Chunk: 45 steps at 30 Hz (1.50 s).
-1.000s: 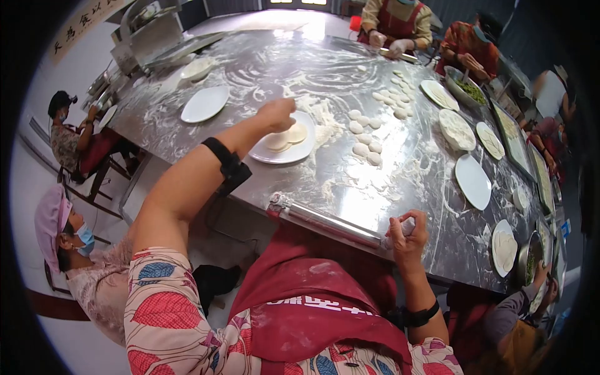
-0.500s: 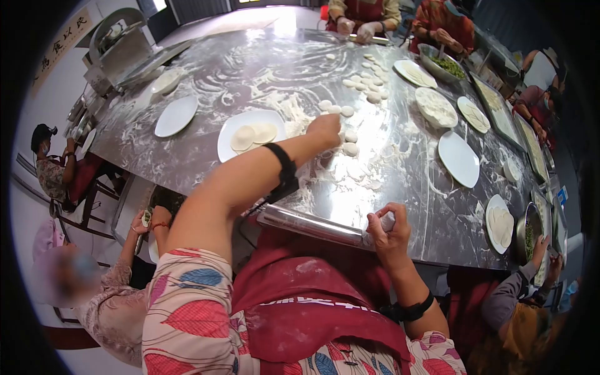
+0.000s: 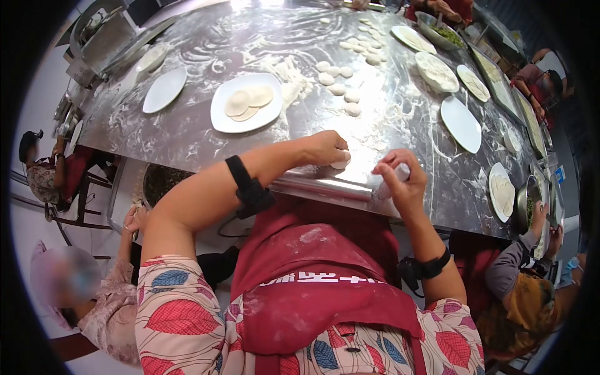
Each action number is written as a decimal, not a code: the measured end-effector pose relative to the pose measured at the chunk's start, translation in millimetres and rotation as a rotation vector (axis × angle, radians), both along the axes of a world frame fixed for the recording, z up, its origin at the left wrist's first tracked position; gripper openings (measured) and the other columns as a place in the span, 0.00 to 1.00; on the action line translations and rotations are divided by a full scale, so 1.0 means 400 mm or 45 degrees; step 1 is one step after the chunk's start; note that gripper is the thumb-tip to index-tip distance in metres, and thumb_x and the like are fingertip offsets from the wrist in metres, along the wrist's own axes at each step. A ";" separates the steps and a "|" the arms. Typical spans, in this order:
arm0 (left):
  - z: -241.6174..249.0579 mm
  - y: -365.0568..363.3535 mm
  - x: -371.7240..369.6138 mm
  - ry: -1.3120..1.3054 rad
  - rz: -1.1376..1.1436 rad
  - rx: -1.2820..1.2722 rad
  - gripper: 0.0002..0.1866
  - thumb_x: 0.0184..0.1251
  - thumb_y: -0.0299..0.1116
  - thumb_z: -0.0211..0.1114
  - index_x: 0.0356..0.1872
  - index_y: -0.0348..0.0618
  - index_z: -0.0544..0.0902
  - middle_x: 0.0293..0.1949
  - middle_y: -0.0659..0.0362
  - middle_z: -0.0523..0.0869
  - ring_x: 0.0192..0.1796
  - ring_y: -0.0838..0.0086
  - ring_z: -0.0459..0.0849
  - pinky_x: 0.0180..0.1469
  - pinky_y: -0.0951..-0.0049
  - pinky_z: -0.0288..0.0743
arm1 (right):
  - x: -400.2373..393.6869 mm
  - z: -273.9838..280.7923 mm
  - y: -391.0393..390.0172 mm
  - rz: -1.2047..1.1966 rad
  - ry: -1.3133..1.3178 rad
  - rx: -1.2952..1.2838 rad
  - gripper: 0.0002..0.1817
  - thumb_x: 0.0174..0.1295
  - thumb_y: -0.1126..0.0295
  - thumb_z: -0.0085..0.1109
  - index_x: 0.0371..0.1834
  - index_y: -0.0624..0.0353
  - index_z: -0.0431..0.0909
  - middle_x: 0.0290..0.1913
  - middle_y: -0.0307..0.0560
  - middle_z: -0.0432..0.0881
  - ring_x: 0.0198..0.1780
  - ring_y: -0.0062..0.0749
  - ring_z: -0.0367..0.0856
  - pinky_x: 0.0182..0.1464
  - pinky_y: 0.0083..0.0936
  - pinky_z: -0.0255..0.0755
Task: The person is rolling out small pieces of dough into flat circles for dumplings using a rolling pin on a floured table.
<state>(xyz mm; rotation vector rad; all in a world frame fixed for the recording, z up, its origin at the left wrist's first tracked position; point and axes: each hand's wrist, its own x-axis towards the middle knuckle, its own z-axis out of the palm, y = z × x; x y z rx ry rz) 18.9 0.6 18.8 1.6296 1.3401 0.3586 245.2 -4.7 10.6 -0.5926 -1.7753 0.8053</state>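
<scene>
The metal rolling pin (image 3: 325,187) lies at the near edge of the tabletop (image 3: 200,134), crosswise in front of me. Its long axis runs left to right, with the right end slightly closer to my body. My left hand (image 3: 329,148) is just beyond it, fingers closed on a small pale dough piece (image 3: 340,160), roundish as far as I can see, so I can't say which way it points. My right hand (image 3: 403,180) is by the pin's right end, fingers curled around a pale item (image 3: 402,171).

The tabletop is shiny metal, streaked and dusted with flour. More dough rounds (image 3: 336,89) sit in a loose group beyond my left hand. To their left a white plate (image 3: 225,117) bears flat dough discs (image 3: 249,102), partly overlapping. A second white plate (image 3: 165,90) lies further left, and another, an oval plate (image 3: 461,124), to the right. Near the far right corner stands a metal bowl (image 3: 431,28) of green filling (image 3: 447,36). A person in a cap (image 3: 42,256) is low on my left, and another person (image 3: 50,165) sits farther off; a grey sleeve (image 3: 506,265) shows at my right.

My fingers cover part of the dough piece, and I can't make out whether the pale item joins the pin. My left forearm crosses close to the pin's left end. People at the far edge are cut off, and the rim of the view is dark.
</scene>
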 end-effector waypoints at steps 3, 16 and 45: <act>-0.008 -0.006 0.002 0.049 0.026 0.176 0.11 0.59 0.32 0.62 0.38 0.36 0.83 0.34 0.54 0.85 0.37 0.71 0.82 0.43 0.70 0.75 | -0.011 0.044 0.006 0.103 0.010 -0.571 0.07 0.56 0.79 0.62 0.31 0.62 0.72 0.27 0.42 0.77 0.24 0.23 0.77 0.28 0.19 0.73; -0.017 0.032 -0.010 0.222 0.138 0.268 0.08 0.52 0.29 0.65 0.33 0.37 0.83 0.30 0.55 0.86 0.33 0.71 0.83 0.39 0.72 0.76 | -0.058 0.044 0.105 0.062 0.092 -0.702 0.15 0.62 0.65 0.60 0.22 0.61 0.71 0.12 0.41 0.71 0.14 0.20 0.69 0.18 0.19 0.64; -0.032 -0.006 -0.024 0.078 0.082 0.152 0.10 0.53 0.30 0.61 0.33 0.34 0.83 0.29 0.46 0.85 0.34 0.57 0.84 0.40 0.65 0.77 | -0.032 0.013 0.000 -0.153 0.023 -0.499 0.12 0.59 0.73 0.62 0.25 0.63 0.68 0.14 0.40 0.73 0.15 0.21 0.73 0.16 0.20 0.64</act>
